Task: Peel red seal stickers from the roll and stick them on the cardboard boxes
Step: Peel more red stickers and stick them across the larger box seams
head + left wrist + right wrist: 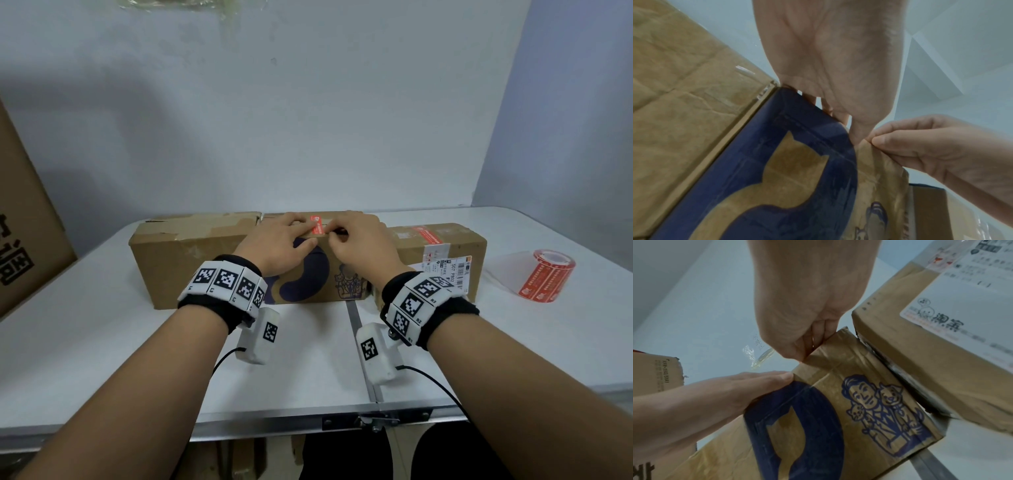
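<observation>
Three cardboard boxes stand in a row on the white table (308, 359). On top of the middle box (308, 284), printed in dark blue, lies a red seal sticker (317, 224). My left hand (301, 231) rests flat on that box's top, fingers straight beside the sticker and thumb over the front face. My right hand (337, 236) has curled fingers, and its thumb and forefinger pinch at the sticker's near end on the top front edge. The left wrist view shows this pinch of the right hand (877, 139) against the middle box (797, 162). The right box (442, 253) carries a red sticker (428, 234) on its top.
The roll of red stickers (548, 277) lies on the table at the right, with a strip of backing paper trailing behind it. The left box (185, 253) has torn tape on top. A large printed carton (24, 222) leans at the far left. A wall stands close behind the boxes.
</observation>
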### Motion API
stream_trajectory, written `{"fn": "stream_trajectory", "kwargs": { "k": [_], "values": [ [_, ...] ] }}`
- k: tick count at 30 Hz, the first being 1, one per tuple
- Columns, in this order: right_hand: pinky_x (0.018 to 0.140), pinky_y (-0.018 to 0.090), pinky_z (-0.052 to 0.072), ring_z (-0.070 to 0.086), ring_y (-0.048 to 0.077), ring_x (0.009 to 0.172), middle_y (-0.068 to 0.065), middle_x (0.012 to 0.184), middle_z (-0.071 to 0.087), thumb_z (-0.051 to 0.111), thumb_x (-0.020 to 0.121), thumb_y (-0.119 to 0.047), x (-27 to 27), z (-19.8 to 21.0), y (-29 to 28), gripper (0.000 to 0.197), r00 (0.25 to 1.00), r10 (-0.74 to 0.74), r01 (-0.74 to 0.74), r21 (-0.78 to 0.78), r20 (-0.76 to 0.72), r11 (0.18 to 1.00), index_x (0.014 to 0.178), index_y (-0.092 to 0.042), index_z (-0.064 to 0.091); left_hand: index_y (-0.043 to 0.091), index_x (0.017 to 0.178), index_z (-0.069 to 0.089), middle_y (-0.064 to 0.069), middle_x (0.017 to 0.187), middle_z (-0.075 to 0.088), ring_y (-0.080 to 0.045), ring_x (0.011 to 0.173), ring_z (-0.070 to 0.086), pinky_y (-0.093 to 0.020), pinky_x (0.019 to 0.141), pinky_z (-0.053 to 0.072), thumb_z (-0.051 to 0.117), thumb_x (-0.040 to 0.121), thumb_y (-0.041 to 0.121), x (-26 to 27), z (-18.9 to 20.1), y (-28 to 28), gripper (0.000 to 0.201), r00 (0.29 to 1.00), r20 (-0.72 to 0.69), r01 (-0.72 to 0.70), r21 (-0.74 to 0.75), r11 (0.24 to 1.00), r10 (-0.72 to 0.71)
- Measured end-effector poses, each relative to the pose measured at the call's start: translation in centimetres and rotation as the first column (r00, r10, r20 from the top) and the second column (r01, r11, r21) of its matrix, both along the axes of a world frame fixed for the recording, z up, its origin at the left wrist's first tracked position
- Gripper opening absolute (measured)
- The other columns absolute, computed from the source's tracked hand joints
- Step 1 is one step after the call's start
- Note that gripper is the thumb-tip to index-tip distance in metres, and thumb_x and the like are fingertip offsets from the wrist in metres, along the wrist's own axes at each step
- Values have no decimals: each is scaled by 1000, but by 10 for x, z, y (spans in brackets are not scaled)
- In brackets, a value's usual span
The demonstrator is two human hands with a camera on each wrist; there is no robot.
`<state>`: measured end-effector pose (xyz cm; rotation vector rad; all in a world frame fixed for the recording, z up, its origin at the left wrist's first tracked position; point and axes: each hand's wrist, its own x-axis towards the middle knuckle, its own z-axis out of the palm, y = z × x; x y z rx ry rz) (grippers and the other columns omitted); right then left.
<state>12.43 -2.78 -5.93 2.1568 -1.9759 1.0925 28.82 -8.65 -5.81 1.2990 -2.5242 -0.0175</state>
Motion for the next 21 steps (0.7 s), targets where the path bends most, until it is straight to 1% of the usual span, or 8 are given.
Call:
{"fn": "stream_trajectory", "kwargs": {
  "k": [3, 7, 8, 11, 13, 15, 17, 21],
  "values": [
    [84, 38, 52, 64, 18, 97, -4, 101, 71, 55, 84, -25, -4, 0, -1, 22, 999, 12, -13, 14, 36, 1000, 96, -24, 74, 30, 138, 48, 7, 145, 47, -17, 134, 43, -35, 113, 31, 41, 96, 45, 2, -4, -1, 45, 997, -54, 44, -55, 997, -47],
    [84, 40, 52, 63, 20, 96, -3, 98, 70, 55, 85, -25, -4, -3, -6, 20, 999, 12, -12, -6, 31, 1000, 95, -21, 73, 30, 132, 55, 8, 137, 55, -18, 135, 40, -49, 117, 16, 44, 96, 42, 3, -7, -1, 40, 999, -26, 35, -159, 987, -39],
    [84, 40, 52, 63, 20, 95, -2, 97, 70, 55, 85, -25, -4, -4, -7, 20, 999, 11, -10, -10, 35, 1000, 94, -21, 73, 31, 130, 58, 8, 134, 58, -20, 133, 41, -49, 116, 18, 46, 95, 41, 3, -7, -1, 38, 999, -28, 33, -192, 981, -39],
    [84, 41, 52, 63, 21, 96, -2, 97, 69, 56, 85, -25, -5, -5, -9, 19, 999, 6, -6, -13, 34, 1000, 94, -19, 72, 27, 123, 64, 3, 122, 66, -24, 118, 49, -34, 99, 37, 54, 94, 31, 5, -6, 3, 32, 993, -65, 79, -277, 958, -101],
    [85, 43, 51, 63, 22, 96, -1, 98, 69, 56, 85, -25, -5, -6, -10, 20, 1000, 10, -9, -15, 29, 1000, 94, -19, 72, 26, 119, 68, 3, 115, 68, -24, 109, 51, -29, 84, 39, 57, 92, 25, 6, -6, 5, 29, 988, -85, 95, -312, 945, -128],
    [85, 43, 51, 63, 22, 96, 0, 98, 69, 55, 85, -26, -5, -6, -11, 20, 1000, 9, -8, -17, 21, 1000, 94, -18, 72, 25, 113, 71, 3, 110, 70, -25, 102, 54, -26, 74, 36, 59, 91, 21, 7, -7, 6, 26, 984, -97, 106, -351, 930, -149],
    [85, 43, 51, 62, 23, 97, 0, 98, 68, 54, 86, -26, -5, -6, -11, 20, 1000, 5, -5, -10, 12, 1000, 94, -19, 71, 24, 109, 73, 4, 107, 71, -24, 99, 57, -25, 72, 34, 59, 90, 17, 7, -6, 8, 26, 983, -104, 105, -364, 925, -153],
    [85, 43, 51, 61, 22, 97, 0, 98, 67, 54, 87, -26, -5, -7, -11, 20, 1000, 16, -16, -15, 15, 1000, 94, -19, 71, 25, 104, 75, 6, 104, 73, -22, 93, 61, -31, 71, 45, 55, 89, 17, 7, -3, 13, 26, 982, -126, 85, -353, 932, -138]
  ]
}}
